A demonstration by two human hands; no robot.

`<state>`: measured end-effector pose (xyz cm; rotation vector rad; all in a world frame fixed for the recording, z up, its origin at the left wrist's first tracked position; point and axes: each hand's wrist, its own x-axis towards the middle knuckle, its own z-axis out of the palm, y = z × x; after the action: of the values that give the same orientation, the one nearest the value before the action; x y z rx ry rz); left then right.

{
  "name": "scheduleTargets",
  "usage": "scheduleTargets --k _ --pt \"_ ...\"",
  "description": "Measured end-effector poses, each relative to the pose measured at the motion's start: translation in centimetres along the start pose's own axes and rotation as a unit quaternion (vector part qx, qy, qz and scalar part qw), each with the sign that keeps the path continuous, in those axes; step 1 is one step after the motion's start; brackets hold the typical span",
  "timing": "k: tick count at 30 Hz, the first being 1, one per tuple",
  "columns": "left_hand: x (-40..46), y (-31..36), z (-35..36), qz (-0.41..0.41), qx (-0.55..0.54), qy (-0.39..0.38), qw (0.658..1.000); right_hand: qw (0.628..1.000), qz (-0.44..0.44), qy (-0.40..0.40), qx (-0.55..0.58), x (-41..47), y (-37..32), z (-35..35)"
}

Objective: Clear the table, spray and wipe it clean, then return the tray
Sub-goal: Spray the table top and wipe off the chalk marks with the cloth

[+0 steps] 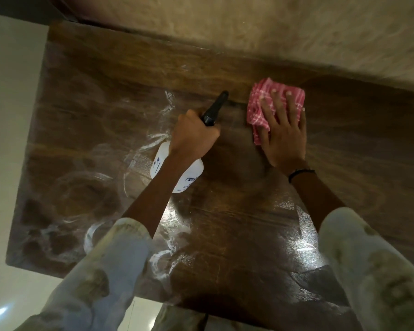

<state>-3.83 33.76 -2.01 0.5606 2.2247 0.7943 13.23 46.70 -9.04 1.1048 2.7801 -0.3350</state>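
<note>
A dark wooden table (pixel 105 96) fills the view, with white ring marks and smears over its left and near parts. My left hand (pixel 191 137) grips the neck of a white spray bottle (pixel 164 163) with a black nozzle (pixel 215 107) pointing toward the far edge. My right hand (pixel 285 137) lies flat with spread fingers on a folded red-and-white checked cloth (pixel 268 96), pressing it on the tabletop near the far side. No tray is in view.
A rough beige wall (pixel 273 32) runs along the table's far edge. Pale glossy floor (pixel 7 115) lies to the left and below the near-left corner. The right part of the tabletop shines wet.
</note>
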Motion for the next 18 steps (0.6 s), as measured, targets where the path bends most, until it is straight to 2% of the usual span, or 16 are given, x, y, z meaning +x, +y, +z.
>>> scheduleTargets --k 3,6,12,15,18 --pt "0.2 -0.9 -1.1 0.0 -0.029 0.009 1.0 0.999 0.033 0.002 -0.001 3.7 -0.9 -0.8" --pt "-0.1 -1.7 -1.9 0.004 -0.049 0.009 0.999 0.999 0.029 -0.005 0.012 7.2 -3.4 -1.1" --pt "-0.3 -2.7 -3.3 0.009 -0.038 0.033 0.999 0.997 -0.069 -0.017 0.006 6.9 -8.8 0.1" --pt "-0.1 -3.1 -4.0 0.006 -0.035 0.037 0.999 0.989 -0.138 -0.033 -0.027 3.6 -7.6 0.8" --pt "0.0 -3.3 -4.5 0.002 -0.023 0.04 0.999 0.985 -0.16 -0.044 -0.052 1.8 -4.2 0.5"
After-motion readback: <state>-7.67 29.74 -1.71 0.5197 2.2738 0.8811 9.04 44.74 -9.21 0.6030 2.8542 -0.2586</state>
